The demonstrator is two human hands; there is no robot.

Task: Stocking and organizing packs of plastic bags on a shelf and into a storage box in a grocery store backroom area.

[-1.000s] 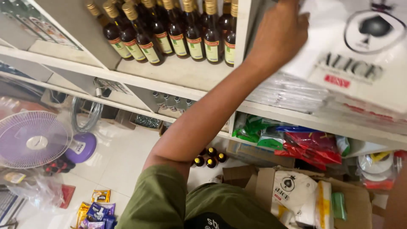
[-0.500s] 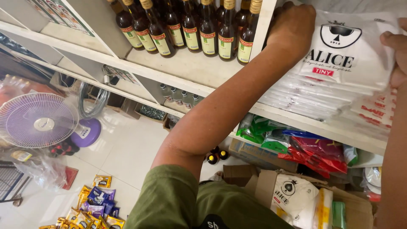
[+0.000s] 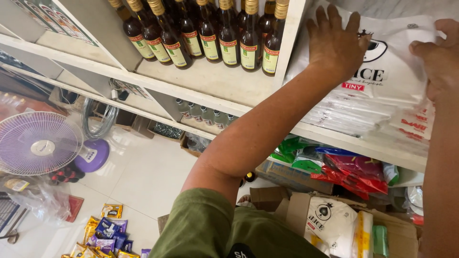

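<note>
My left hand (image 3: 336,42) lies flat, fingers spread, on the left part of a white printed plastic-bag pack (image 3: 389,71) that tops a stack on a white shelf (image 3: 334,136). My right hand (image 3: 437,57) grips the pack's right edge at the frame's far right. The stack under it is several clear-wrapped white packs (image 3: 351,112) with red print. Dark glass bottles (image 3: 210,33) with gold caps stand in the compartment left of my left hand.
A lower shelf holds green, red and blue packets (image 3: 334,165). An open cardboard box (image 3: 334,222) with white packs sits on the floor at the right. A purple floor fan (image 3: 45,143) and loose snack packets (image 3: 105,231) are on the tiled floor at the left.
The view has tilted down slightly. My left hand has spread flat on the pack, and my right hand has come further in onto the pack's right edge.
</note>
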